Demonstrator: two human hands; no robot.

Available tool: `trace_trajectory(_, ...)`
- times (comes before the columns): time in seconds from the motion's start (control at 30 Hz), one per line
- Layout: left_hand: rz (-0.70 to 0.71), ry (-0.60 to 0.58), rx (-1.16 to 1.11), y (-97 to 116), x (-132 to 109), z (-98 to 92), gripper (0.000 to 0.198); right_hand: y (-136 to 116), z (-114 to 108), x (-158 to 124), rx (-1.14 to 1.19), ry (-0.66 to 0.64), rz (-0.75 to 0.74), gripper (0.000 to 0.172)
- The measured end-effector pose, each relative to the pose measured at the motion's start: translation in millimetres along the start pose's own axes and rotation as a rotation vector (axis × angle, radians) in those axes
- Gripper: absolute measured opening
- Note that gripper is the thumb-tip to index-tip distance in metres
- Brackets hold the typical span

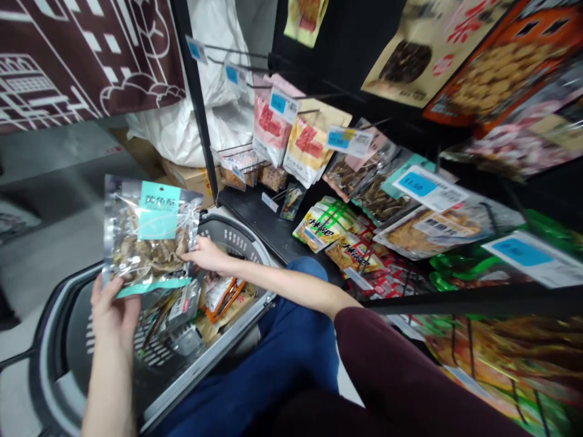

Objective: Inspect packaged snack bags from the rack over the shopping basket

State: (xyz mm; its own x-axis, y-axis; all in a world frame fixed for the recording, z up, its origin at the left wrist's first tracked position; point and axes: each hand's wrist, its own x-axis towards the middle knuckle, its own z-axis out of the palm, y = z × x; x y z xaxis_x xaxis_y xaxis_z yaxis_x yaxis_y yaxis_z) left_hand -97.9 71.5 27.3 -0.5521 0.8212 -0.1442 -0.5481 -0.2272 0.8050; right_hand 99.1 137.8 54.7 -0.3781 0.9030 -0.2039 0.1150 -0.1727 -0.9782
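Note:
A clear snack bag [152, 258] with a turquoise label, showing brownish dried pieces inside, is held up over a grey shopping basket [64, 340]. My left hand [113, 303] grips its lower left corner, thumb on the front. At the bag's right edge, my right hand [207, 252] pinches the side. Below the bag, the basket holds several packets, among them an orange-edged packet [228, 300] and a silvery packet [184, 306]. The raised bag hides part of the basket's far side.
Black shelving on the right carries hanging snack bags, including a yellow bag [314, 139] and a pink bag [272, 124]. Price tags [426, 187] stick out on metal hooks. White sacks [214, 85] and a cardboard box [189, 176] stand behind the basket. A brown patterned cloth [91, 60] hangs upper left.

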Motion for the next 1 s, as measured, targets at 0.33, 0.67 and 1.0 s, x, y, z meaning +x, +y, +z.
trace_trajectory(0.33, 0.015, -0.068, -0.051, -5, -3, -3.8, 0.052, 4, -2, -5, -0.006, 0.020, -0.008, 0.022)
trace_trajectory(0.67, 0.036, -0.141, -0.025, -9, 0, -13.1, 0.048, 9, -1, -3, 0.000, 0.024, 0.012, 0.024)
trace_trajectory(1.0, 0.020, -0.068, -0.026, -9, -5, -7.8, 0.049, 14, -1, -5, 0.016, 0.023, -0.008, 0.023)
